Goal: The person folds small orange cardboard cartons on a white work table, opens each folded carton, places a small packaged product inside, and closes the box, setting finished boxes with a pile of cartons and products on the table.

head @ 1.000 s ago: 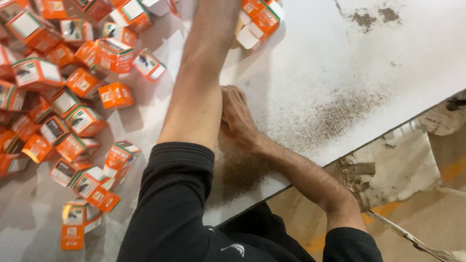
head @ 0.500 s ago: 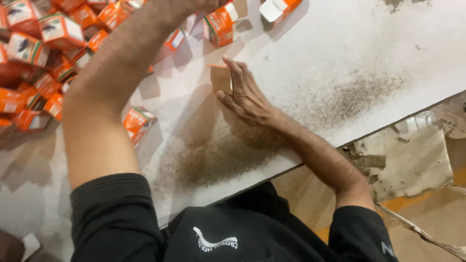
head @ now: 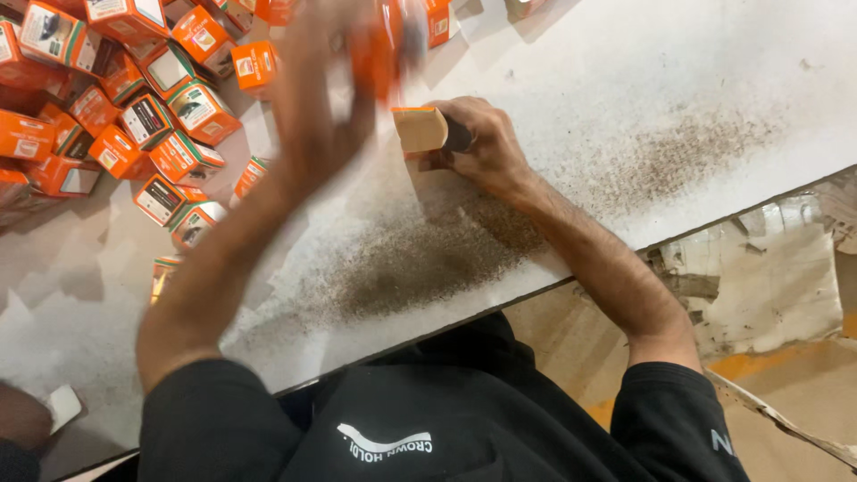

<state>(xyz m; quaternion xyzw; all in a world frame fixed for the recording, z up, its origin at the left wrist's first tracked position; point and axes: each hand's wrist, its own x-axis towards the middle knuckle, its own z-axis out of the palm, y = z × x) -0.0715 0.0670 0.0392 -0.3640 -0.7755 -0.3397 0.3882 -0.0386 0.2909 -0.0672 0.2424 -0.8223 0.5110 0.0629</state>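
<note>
White dusty table (head: 678, 80); orange-white boxes (head: 134, 116) heaped upper left. Right hand (head: 478, 147) clamps tan block (head: 420, 129). Left hand (head: 348, 80) blurred, grips orange box (head: 379, 54).

A white desk (head: 625, 80) carries a heap of small orange-and-white boxes (head: 116, 116) at its far left. Dark brown grit (head: 428, 259) is smeared across its near edge and right side.
</note>
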